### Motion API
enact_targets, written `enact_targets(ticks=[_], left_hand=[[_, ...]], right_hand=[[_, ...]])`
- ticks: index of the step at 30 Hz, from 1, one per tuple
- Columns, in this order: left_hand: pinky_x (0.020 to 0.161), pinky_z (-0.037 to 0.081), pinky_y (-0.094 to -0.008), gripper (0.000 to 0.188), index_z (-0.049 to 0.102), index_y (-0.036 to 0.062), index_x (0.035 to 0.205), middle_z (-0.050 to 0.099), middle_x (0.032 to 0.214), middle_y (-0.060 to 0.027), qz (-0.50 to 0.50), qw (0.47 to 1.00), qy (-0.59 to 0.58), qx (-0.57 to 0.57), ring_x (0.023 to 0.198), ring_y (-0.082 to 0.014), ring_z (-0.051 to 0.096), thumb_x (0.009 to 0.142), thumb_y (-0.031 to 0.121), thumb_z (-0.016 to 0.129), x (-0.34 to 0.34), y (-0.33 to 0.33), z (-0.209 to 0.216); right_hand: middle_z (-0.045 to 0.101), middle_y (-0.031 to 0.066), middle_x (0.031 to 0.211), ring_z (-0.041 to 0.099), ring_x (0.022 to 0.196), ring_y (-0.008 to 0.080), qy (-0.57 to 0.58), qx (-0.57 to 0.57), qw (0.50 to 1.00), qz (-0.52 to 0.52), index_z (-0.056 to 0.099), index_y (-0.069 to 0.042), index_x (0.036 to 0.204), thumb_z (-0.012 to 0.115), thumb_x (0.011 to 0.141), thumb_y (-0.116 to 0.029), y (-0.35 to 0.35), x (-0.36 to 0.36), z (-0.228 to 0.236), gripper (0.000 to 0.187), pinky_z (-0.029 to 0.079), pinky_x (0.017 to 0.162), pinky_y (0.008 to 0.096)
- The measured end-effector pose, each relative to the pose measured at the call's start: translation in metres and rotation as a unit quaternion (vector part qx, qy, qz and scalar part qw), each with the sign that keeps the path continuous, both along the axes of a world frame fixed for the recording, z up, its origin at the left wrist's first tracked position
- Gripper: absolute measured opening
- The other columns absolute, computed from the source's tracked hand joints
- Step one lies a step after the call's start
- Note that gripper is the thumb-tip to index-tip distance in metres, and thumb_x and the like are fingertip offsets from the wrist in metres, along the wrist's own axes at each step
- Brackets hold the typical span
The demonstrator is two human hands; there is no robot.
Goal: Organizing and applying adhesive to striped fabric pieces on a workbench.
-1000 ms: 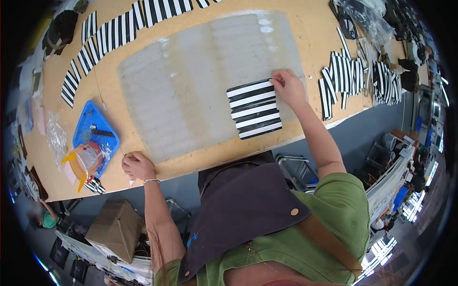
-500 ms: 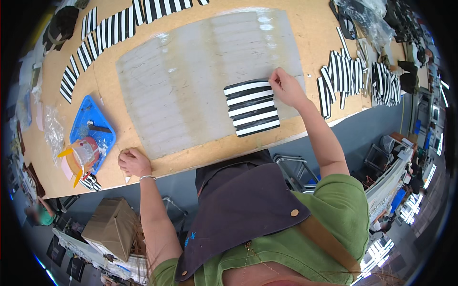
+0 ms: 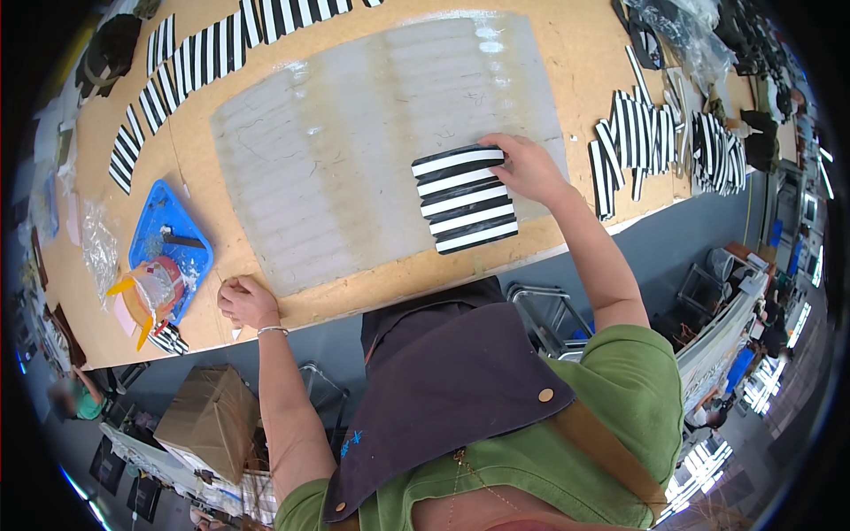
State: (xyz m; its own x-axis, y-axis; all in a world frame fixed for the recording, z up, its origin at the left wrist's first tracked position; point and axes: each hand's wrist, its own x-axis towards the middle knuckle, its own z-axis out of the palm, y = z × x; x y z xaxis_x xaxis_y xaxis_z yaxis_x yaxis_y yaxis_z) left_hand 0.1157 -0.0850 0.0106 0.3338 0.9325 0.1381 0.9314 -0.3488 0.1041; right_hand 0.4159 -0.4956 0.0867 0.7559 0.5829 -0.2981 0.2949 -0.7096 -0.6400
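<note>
Black-and-white striped strips (image 3: 467, 211) lie stacked edge to edge on a grey sheet (image 3: 363, 115), toward its near right part. My right hand (image 3: 529, 170) is closed at the right end of the farthest striped strip (image 3: 456, 160), thumb on the near side and fingers on the far side. That strip lies along the others, its left end slightly tilted nearer. My left hand (image 3: 248, 303) rests on the table's near edge, left of the sheet, with curled fingers; what they hold, if anything, is hidden.
A blue tray (image 3: 197, 257) and an orange-handled tool in a container (image 3: 150, 292) stand at the left. More striped strips (image 3: 639, 133) are piled at the right, others (image 3: 208, 60) lie in a row along the far left. Clear plastic (image 3: 677, 31) lies far right.
My right hand has shifted slightly left, and its fingers now reach over the far strip's end, spread wider than before. My left hand stays in place.
</note>
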Motion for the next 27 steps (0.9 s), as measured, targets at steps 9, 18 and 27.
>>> enact_targets(ticks=[9,18,27], left_hand=[[0.091,0.035,-0.0507,0.029,0.052,0.0156,0.104,0.044,0.122,-0.009,0.002,1.0,-0.003,-0.011,0.114,-0.0335,0.041,0.089,0.04,0.048,-0.002,-0.002,0.0],[0.091,0.034,-0.0499,0.027,0.053,0.0153,0.103,0.043,0.122,-0.0078,-0.002,1.0,-0.011,-0.009,0.115,-0.032,0.039,0.088,0.037,0.049,-0.002,-0.001,0.001],[0.09,0.035,-0.0511,0.03,0.052,0.0146,0.104,0.043,0.121,-0.0096,-0.005,1.0,0.001,-0.003,0.112,-0.0335,0.041,0.088,0.04,0.049,-0.003,0.002,-0.003]], right_hand=[[0.063,0.0156,0.099,0.059,0.093,0.0348,0.002,-0.072,0.996,0.059,0.054,-0.01,0.115,0.069,0.074,-0.004,0.006,0.01,-0.003,0.044,0.047,0.08,0.0408],[0.062,0.0122,0.088,0.06,0.076,0.0239,0.148,0.03,0.988,0.014,0.052,-0.012,0.12,0.067,0.073,-0.007,0.0,0.007,0.003,0.049,0.05,0.07,0.0348],[0.066,0.0095,0.101,0.061,0.093,0.0249,0.157,0.14,0.977,0.033,0.06,-0.014,0.115,0.072,0.072,-0.007,-0.009,-0.008,-0.008,0.045,0.05,0.083,0.0334]])
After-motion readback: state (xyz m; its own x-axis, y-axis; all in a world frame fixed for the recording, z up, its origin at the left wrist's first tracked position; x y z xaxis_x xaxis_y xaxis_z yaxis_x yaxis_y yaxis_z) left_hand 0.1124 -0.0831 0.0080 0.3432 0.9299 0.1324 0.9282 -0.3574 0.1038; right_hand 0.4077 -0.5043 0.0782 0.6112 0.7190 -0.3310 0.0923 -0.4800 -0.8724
